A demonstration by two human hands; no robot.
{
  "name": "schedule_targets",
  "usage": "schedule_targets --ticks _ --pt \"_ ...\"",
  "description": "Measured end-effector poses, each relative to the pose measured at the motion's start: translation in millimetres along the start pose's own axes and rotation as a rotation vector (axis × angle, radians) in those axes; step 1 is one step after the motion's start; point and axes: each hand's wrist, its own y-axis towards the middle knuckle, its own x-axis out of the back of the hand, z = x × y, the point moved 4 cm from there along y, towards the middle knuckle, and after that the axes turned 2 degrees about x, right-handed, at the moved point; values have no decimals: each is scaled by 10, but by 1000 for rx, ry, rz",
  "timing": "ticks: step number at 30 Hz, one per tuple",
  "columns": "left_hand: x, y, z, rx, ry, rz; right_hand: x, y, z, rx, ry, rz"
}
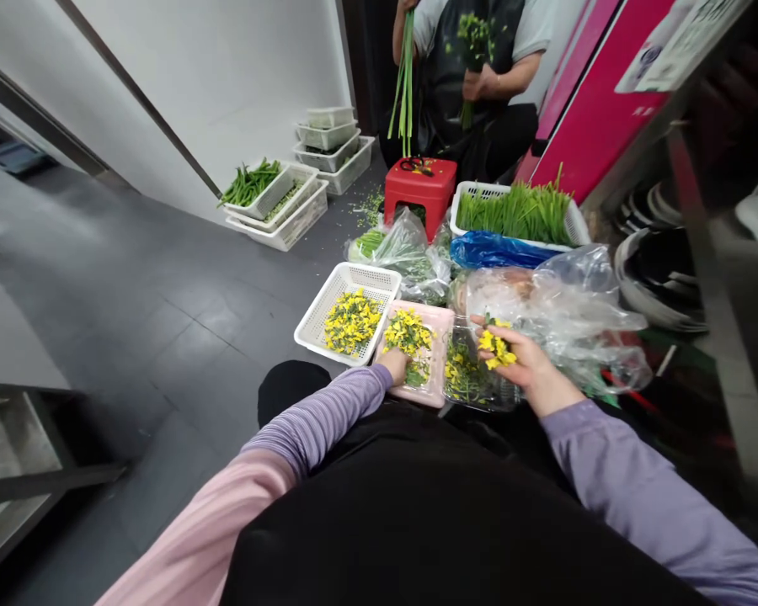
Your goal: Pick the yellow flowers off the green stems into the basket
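My right hand (pixel 526 360) holds a few yellow flowers (pixel 496 347) between its fingers, above the right side of a clear plastic box. That clear box (pixel 464 370) contains more yellow blossoms and green stems. Over the near left part of a pink tray (pixel 439 341) is my left hand (pixel 394 364), its fingers curled down by the flowers; what they grip, if anything, is hidden. A heap of yellow flowers (pixel 408 332) lies in the pink tray. To its left, a white perforated basket (pixel 316 324) holds a loose pile of yellow flowers (pixel 352 321).
Across from me a person (pixel 473 76) holds long green stems and a leafy bunch behind a red stool (pixel 420 189) with scissors on it. Plastic bags (pixel 543 303) and a basket of green stalks (pixel 518 210) lie ahead. Stacked white baskets (pixel 278 210) stand by the wall.
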Motion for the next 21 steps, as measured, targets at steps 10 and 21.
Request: schedule_targets --ticks 10,21 --pt "-259 629 -375 -245 491 -13 -67 106 28 -80 20 -79" --pt "329 259 -278 -77 -98 -271 40 229 -106 126 -586 -161"
